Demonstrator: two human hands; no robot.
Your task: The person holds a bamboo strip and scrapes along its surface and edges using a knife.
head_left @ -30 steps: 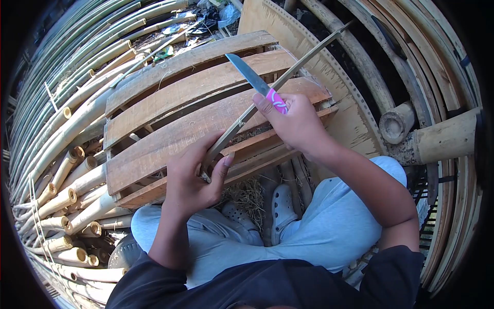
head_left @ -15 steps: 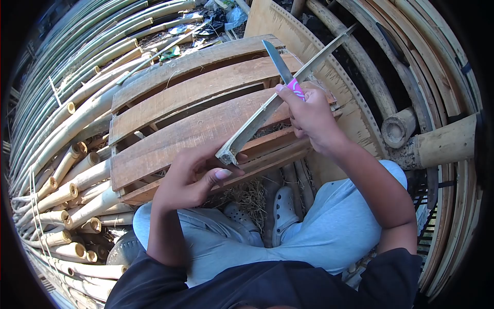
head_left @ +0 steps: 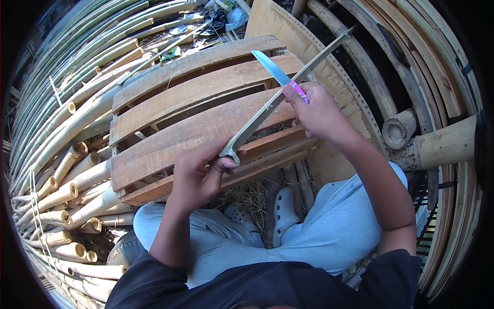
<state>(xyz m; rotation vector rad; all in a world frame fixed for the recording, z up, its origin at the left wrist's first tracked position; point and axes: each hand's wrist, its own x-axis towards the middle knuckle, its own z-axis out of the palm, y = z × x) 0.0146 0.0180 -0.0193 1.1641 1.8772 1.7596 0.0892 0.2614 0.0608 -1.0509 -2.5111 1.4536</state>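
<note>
Bamboo strip (head_left: 275, 104) slants over the slatted wooden crate (head_left: 185, 141) on my feed. Left hand (head_left: 198, 171) has its grip wrapped round the near end, and I can see the right hand (head_left: 317, 109) clamped on a pink-handled knife (head_left: 272, 69) crossing it.

Poles (head_left: 62, 194) left of crate (head_left: 180, 141), strip (head_left: 257, 119) and knife (head_left: 272, 68) above it

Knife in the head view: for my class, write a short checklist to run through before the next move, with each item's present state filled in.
1. Knife held by its pink handle in the right hand: ok.
2. Left hand on the strip's near end: ok.
3. Blade away from left hand: ok.
4. Gloves worn: not ok, both hands bare.
5. Blade sharpness: cannot tell.
6. Far end of strip firmly supported: cannot tell.
</note>
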